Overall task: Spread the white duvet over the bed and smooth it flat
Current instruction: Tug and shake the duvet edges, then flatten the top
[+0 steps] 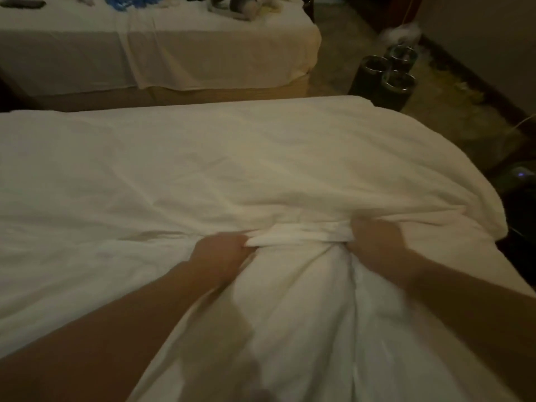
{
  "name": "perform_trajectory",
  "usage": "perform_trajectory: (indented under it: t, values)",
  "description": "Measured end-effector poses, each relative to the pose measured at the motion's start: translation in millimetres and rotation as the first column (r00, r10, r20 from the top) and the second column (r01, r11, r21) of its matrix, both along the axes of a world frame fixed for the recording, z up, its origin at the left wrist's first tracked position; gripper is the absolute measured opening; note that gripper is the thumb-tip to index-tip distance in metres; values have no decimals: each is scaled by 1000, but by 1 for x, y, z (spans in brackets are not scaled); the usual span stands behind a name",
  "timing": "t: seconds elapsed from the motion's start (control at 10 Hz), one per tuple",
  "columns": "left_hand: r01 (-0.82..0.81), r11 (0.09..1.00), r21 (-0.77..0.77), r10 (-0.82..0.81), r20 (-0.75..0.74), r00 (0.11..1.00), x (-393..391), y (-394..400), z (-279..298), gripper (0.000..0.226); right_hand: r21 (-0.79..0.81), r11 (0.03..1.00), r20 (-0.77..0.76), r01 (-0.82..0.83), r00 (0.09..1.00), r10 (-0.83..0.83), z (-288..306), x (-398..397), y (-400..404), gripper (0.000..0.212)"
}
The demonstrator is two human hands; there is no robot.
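My left hand [222, 252] and right hand [377, 237] are both extended forward on bare forearms, side by side but apart, fingers curled closed around bunched white duvet [293, 236] between them.

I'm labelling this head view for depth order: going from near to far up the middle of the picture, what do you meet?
Bunched part of the white duvet → left hand and right hand gripping its folded edge → flat spread of duvet → floor gap → second bed → clutter on top.
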State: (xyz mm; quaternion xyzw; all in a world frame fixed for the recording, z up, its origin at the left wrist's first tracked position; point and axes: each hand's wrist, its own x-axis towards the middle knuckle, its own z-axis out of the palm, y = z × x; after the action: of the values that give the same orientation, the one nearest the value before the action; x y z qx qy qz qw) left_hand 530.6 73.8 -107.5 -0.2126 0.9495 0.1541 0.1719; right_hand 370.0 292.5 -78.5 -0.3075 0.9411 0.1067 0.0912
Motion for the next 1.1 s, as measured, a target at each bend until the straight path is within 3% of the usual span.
perform_trajectory:
  t: [0.1,0.2,0.3,0.4,0.5,0.6,0.7,0.8,0.9,1.0,1.1]
  values:
    - [-57,993,-104,76,181,981,-8,18,-30,45,26,997,70,72,995,-74,-50,1,0,45]
    - [-108,988,-115,114,51,992,-11,28,-24,36,-5,988,90,154,984,-153,-42,7,1,41]
    - [114,993,-4,-104,-453,885,-23,57,-4,54,-187,975,-99,117,986,-137,-15,38,31,86]
    - [442,897,-21,-380,-547,745,-50,112,10,72,-191,963,-61,192,977,-206,-1,105,73,127]
    - [506,862,-12,-461,-434,774,-82,144,-1,56,-47,965,3,257,966,-257,-7,131,110,108]
    - [299,953,-36,-285,-438,853,-88,147,-6,40,-89,984,-87,152,983,-160,11,92,140,36]
    - [190,976,-102,-216,-415,884,-88,162,6,19,-86,991,-214,100,970,-116,55,7,136,36]
    - [45,999,19,-32,-443,896,-111,169,16,20,-266,951,-172,159,963,-209,71,-78,121,40]
    - [-90,988,123,119,-246,962,-151,160,-3,37,-54,975,125,214,971,-206,21,-126,130,49]
    - [-86,973,214,160,-357,920,-165,183,-5,39,-122,928,345,351,892,-293,0,-151,142,52]
    - [332,932,147,-265,-352,898,-172,213,9,86,-359,844,425,398,875,-232,29,-128,170,47]
